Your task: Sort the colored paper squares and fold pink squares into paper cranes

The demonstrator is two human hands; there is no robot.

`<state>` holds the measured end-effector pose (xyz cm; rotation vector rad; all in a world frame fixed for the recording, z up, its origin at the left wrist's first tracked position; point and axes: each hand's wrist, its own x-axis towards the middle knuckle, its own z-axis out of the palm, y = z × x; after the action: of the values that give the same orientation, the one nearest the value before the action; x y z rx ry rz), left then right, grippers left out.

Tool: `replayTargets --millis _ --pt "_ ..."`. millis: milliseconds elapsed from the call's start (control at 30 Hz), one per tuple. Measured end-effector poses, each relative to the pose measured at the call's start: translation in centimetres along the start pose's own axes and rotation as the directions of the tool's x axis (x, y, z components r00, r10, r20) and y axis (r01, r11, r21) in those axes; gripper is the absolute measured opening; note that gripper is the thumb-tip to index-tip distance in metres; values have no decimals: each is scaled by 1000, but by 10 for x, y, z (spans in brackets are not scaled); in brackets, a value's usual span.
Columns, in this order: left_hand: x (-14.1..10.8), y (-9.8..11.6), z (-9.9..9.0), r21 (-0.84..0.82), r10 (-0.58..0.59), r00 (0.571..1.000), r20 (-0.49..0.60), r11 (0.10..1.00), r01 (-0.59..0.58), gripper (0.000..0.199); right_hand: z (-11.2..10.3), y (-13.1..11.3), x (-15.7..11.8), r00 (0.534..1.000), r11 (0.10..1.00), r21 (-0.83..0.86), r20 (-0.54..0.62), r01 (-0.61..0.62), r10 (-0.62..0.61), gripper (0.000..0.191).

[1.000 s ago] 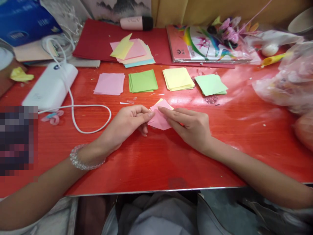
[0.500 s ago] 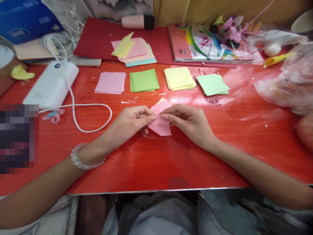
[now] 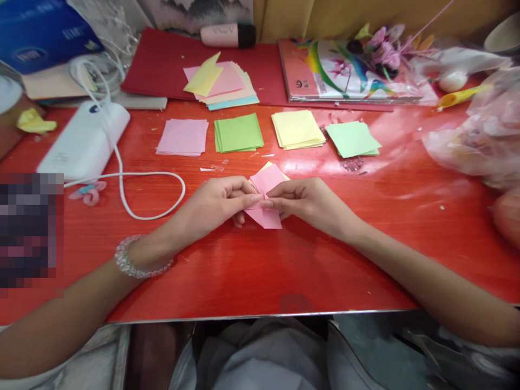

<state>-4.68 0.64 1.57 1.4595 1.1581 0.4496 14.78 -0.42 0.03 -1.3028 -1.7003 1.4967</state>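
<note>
A folded pink paper (image 3: 268, 216) is between my two hands above the red table (image 3: 227, 281), with a bit of yellow paper showing at its top edge. My left hand (image 3: 231, 200) pinches its left side, thumb on top. From the right, my right hand (image 3: 306, 201) pinches the paper near its middle, the fingertips of both hands almost touching. Beyond them lie four small stacks in a row: pink-lilac squares (image 3: 182, 137), green squares (image 3: 239, 132), yellow squares (image 3: 298, 129) and light green squares (image 3: 352, 138).
Mixed paper sheets (image 3: 227, 84) lie on a red folder (image 3: 156, 65) at the back. At left are a white power bank (image 3: 83, 143) and its looping cable (image 3: 182, 187). A wrapped booklet (image 3: 320, 70) and plastic bags (image 3: 467, 130) stand back and right.
The right fingertips have shifted slightly left and down on the pink paper, closer to the left thumb. The paper's lower flap has moved a little down and left.
</note>
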Motion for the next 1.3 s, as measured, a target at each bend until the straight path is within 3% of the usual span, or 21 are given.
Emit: replayTargets --millis 567,1300 --pt "-1 -1 0 59 34 999 0 998 -34 23 2 -5 -1 997 987 145 52 -66 59 28" --pt "-2 -2 0 61 59 998 25 996 -61 25 3 0 -2 999 996 86 51 16 -20 29"
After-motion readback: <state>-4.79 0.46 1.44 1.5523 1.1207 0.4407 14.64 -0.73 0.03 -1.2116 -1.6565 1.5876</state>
